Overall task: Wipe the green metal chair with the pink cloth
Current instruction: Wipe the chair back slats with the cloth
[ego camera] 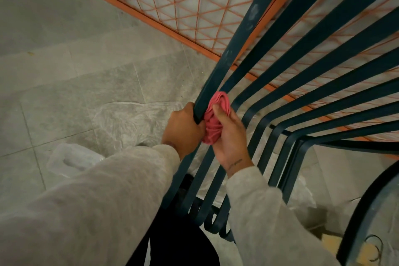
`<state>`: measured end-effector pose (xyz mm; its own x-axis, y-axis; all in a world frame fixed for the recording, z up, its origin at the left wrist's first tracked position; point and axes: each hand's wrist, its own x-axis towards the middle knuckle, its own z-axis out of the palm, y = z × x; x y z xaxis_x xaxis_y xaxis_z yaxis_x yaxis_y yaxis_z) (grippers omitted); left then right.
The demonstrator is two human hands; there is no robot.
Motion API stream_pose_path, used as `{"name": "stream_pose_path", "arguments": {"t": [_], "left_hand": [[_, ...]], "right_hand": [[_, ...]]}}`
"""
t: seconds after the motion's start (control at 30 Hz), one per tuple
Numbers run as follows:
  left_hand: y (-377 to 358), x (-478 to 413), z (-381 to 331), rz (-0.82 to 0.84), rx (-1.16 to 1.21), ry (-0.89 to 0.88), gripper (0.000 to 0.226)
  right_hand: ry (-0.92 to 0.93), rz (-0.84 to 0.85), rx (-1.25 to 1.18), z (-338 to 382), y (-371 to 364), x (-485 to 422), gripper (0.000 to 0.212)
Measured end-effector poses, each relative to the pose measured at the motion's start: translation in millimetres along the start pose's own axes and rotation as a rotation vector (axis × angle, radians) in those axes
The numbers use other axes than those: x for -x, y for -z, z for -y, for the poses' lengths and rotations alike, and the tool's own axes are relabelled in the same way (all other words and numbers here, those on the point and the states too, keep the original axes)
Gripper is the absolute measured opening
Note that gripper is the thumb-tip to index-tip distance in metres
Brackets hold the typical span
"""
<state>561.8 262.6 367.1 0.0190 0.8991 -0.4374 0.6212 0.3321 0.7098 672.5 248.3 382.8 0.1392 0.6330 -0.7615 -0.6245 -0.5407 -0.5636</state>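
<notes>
Green metal chair [237, 45]: centre to 3 o'clock; slats' long axis runs 7 to 1 o'clock.
Pink cloth [216, 119]: bunched at centre, long axis 12 to 6 o'clock, pressed against the outermost slat.
Left hand [183, 127]: grip wrapped round that slat, at the cloth's 9 o'clock.
Right hand [231, 136]: grip closed round the cloth.

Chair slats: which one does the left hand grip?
The leftmost slat, the one with pale smudges; the left hand grips it, with the cloth beside it.
</notes>
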Motion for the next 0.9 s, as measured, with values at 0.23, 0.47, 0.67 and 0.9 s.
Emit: {"name": "stream_pose_path", "arguments": {"t": [0.23, 0.47, 0.67, 0.9], "left_hand": [[0.7, 0.0, 0.1, -0.001, 0.004, 0.002, 0.017], [-0.4, -2.4, 1.6, 0.009, -0.016, 0.006, 0.014], [-1.7, -3.8, 4.7, 0.002, -0.091, -0.071, 0.013], [3.6, 2.6, 2.5, 0.046, -0.167, -0.087, 0.030]], "right_hand": [[0.144, -0.035, -0.031, 32.5, -16.1, -27.6, 0.030], [0.172, -0.079, 0.431, 14.6, -4.7, 9.7, 0.017], [0.873, 0.067, 1.393, 30.2, -6.3, 15.7, 0.025], [0.960, 0.187, 2.370, 46.4, -87.0, 11.5, 0.025]]}}
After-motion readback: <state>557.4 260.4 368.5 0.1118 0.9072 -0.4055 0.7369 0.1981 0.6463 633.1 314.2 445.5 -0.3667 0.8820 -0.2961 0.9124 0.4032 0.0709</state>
